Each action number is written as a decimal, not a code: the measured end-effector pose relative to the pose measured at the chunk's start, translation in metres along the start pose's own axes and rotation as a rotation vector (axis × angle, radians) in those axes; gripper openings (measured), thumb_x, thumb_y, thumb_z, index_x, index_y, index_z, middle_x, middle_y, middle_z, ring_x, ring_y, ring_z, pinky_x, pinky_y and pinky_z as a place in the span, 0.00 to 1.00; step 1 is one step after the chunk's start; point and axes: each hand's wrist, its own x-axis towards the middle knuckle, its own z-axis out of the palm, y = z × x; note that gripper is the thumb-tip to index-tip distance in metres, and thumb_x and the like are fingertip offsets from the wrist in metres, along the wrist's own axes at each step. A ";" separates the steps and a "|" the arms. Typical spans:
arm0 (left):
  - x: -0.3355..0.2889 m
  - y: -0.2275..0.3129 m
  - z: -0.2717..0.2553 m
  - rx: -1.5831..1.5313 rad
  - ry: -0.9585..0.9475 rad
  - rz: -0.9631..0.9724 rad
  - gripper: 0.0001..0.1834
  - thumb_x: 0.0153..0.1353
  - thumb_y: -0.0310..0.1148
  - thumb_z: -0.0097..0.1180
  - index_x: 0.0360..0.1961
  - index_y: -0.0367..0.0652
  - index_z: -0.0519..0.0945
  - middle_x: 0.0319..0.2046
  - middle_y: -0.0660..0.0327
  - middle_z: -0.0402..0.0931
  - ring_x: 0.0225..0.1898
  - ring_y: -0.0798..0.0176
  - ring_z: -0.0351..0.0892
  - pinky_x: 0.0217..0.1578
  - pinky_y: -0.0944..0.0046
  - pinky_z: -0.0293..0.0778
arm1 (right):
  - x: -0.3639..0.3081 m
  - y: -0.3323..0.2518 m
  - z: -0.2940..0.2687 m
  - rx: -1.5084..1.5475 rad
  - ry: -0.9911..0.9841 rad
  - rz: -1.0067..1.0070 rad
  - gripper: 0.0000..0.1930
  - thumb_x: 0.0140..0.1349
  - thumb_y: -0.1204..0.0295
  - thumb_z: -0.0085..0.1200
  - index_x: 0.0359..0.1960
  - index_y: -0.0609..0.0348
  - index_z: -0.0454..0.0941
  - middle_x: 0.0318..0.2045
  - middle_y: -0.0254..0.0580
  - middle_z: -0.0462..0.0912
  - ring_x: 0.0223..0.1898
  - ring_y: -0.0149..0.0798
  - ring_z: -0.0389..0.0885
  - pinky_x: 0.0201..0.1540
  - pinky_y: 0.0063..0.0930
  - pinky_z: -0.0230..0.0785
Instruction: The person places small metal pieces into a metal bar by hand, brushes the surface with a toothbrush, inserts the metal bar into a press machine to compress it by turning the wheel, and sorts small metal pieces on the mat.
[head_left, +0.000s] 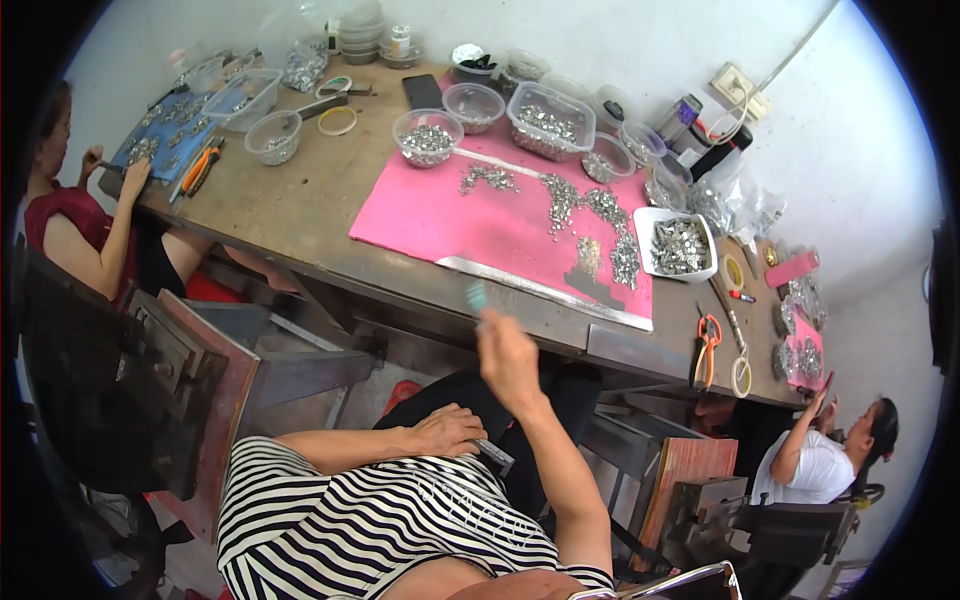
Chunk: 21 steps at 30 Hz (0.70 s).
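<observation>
My right hand is raised in front of the table's near edge, its fingers closed round a small tool with a pale teal end. Blur hides the tool's exact kind. Low over my lap, my left hand is bent at the fingers, and a flat grey metal strip sticks out from under the fingertips. Beyond my hands lies a pink mat on the table. Small silvery metal pieces are spread over it in loose heaps, with a patch of golden ones nearer me.
Clear tubs of metal parts line the mat's far side; a white tray stands at its right. Orange-handled pliers and tape rings lie farther right. One co-worker sits left, another right. A phone lies behind.
</observation>
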 end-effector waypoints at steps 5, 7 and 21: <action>-0.003 0.006 -0.004 -0.006 -0.019 0.005 0.18 0.57 0.39 0.64 0.46 0.42 0.84 0.38 0.64 0.77 0.42 0.59 0.75 0.46 0.59 0.67 | 0.043 0.008 -0.002 -0.104 0.118 0.136 0.09 0.68 0.77 0.52 0.46 0.66 0.81 0.32 0.57 0.83 0.33 0.56 0.83 0.36 0.45 0.73; -0.003 0.005 -0.003 0.001 -0.007 0.004 0.18 0.57 0.39 0.64 0.46 0.42 0.84 0.38 0.64 0.78 0.42 0.59 0.75 0.45 0.59 0.67 | 0.044 0.011 0.008 -0.040 0.026 0.042 0.09 0.68 0.76 0.52 0.45 0.66 0.81 0.32 0.57 0.83 0.32 0.55 0.83 0.37 0.43 0.74; -0.003 0.002 -0.007 0.027 -0.006 -0.047 0.18 0.56 0.40 0.65 0.45 0.42 0.84 0.39 0.64 0.79 0.42 0.60 0.77 0.46 0.58 0.69 | 0.044 -0.018 0.009 0.327 -0.221 0.052 0.11 0.69 0.72 0.54 0.48 0.66 0.81 0.21 0.49 0.78 0.26 0.30 0.79 0.31 0.33 0.72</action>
